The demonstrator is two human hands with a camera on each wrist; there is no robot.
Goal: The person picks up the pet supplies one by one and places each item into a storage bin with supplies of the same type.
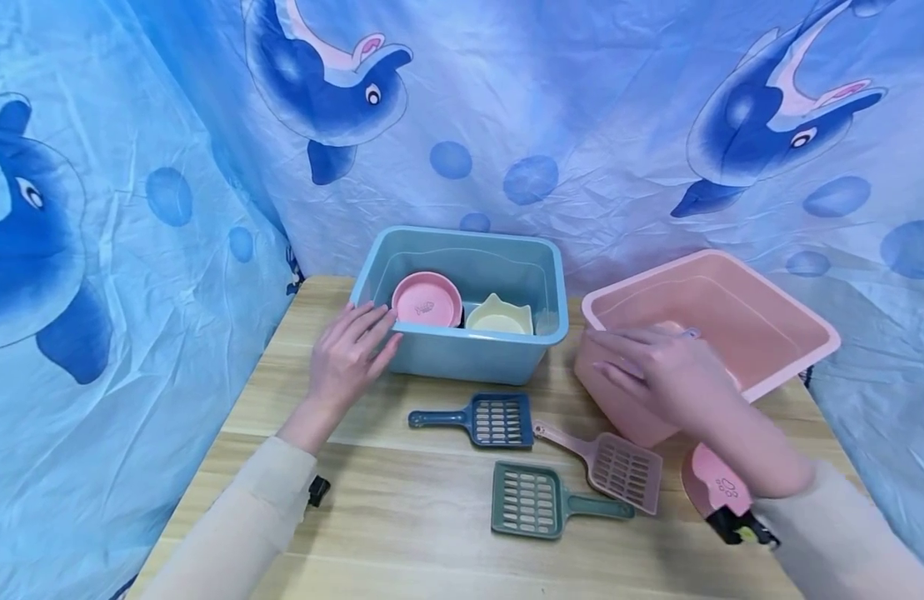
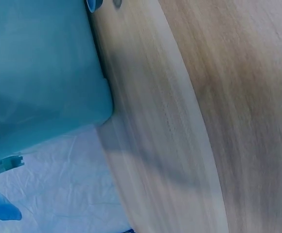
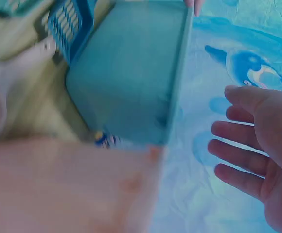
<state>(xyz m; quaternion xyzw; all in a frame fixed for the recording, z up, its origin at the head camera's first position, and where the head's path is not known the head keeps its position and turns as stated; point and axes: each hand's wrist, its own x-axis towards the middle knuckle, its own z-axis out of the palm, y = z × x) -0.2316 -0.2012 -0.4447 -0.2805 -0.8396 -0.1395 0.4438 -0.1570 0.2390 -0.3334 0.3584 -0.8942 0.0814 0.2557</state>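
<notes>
Bare surface [image 1: 402, 525] stretches along the near side, left of the green scoop [image 1: 561, 502], which, with the pink scoop [image 1: 598, 458] and blue scoop [image 1: 478, 421], obstructs the middle. A slim gap parts the blue bin [image 1: 462, 358] from the pink bin [image 1: 619, 392]; a curtain [image 1: 611, 75] bars the back.

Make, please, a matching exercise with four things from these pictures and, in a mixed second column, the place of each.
1. Cream bowl
2. Left hand
3. Green scoop
4. Pink bin

A. Lying flat on the table
B. Standing to the right of the blue bin in the head view
C. Inside the blue bin
D. At the blue bin's rim

Right pairs: 1-C, 2-D, 3-A, 4-B
</notes>
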